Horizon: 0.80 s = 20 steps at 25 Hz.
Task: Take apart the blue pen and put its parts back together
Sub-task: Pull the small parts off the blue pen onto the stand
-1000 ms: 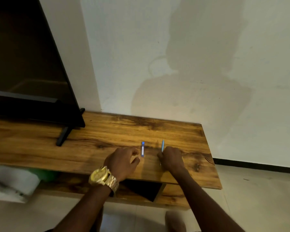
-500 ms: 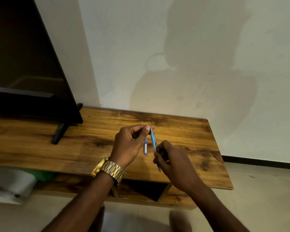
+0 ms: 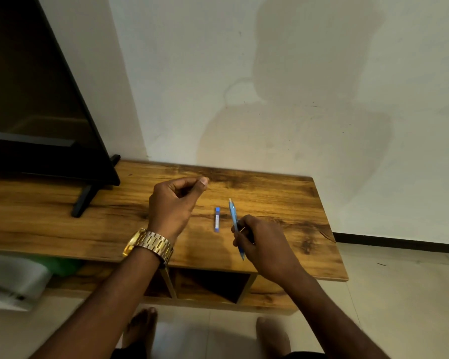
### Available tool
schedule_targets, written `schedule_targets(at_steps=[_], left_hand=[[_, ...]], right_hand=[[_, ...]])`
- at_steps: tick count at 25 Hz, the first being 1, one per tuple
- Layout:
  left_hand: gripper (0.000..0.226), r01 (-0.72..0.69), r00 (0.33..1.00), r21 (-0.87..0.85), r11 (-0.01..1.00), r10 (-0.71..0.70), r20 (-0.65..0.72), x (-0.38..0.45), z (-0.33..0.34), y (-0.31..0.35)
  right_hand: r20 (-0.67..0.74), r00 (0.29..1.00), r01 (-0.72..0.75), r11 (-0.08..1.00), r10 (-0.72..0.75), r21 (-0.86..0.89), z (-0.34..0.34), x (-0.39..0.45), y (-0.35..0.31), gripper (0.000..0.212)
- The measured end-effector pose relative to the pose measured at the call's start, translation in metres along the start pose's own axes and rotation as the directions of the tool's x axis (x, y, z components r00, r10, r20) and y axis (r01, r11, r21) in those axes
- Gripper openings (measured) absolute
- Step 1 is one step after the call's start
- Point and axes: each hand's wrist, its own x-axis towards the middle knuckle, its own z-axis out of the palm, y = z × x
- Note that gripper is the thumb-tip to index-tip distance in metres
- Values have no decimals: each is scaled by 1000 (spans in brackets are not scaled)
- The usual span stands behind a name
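- My right hand (image 3: 263, 244) pinches the blue pen (image 3: 235, 224) above the counter (image 3: 62, 224).
- My left hand (image 3: 173, 206) hovers, fingertips pinched together; whether it holds anything, I cannot tell.
- A small blue tube (image 3: 217, 219) lies just beside the pen.

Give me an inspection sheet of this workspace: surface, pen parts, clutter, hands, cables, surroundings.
Surface: wooden table, dark-grained, open shelf compartments below.
Job's things: blue pen held above the table; small blue and white piece lying flat just left of it.
Clutter: nothing seen on the tabletop besides the television on its stand at far left.
Hands: right hand grips the pen mid-barrel; left hand, gold watch on its wrist, fingertips pinched together, any held part too small to tell.
Cables: nothing seen.
Surroundings: pale wall, tiled floor, white bundle at lower left.
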Motion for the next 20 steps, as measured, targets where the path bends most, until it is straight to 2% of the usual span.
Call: schedule_targets(at_steps=[3,6,8,11,16,18,20], left_hand=[[15,-13,1000,339,941,19,-16,8,-6,-17],[13,-22,1000,668,744,3,30,9,-1,-39],[12,-4,997,757,654,-58,55,9,2,-53],[11,26,991,801,598,-122,59,7,6,-70],[12,-17,989,788,615,-107,105,5,4,-74],[19,-91,995,741,666,26,98,11,-1,-58],[18,-192,980,572,798,183,74,13,-5,-36]], right_hand=[[-60,998,-34,999,35,18,-5,1,5,18],[-84,996,-37,999,39,30,-7,2,7,16],[-92,995,-36,999,39,32,-8,1,8,15],[-106,994,-23,999,27,38,-10,-1,8,14],[-113,993,-28,999,33,44,-12,-2,7,16],[-118,993,-22,999,27,43,-12,-2,6,16],[-111,994,-13,1000,16,28,-11,-2,6,16]])
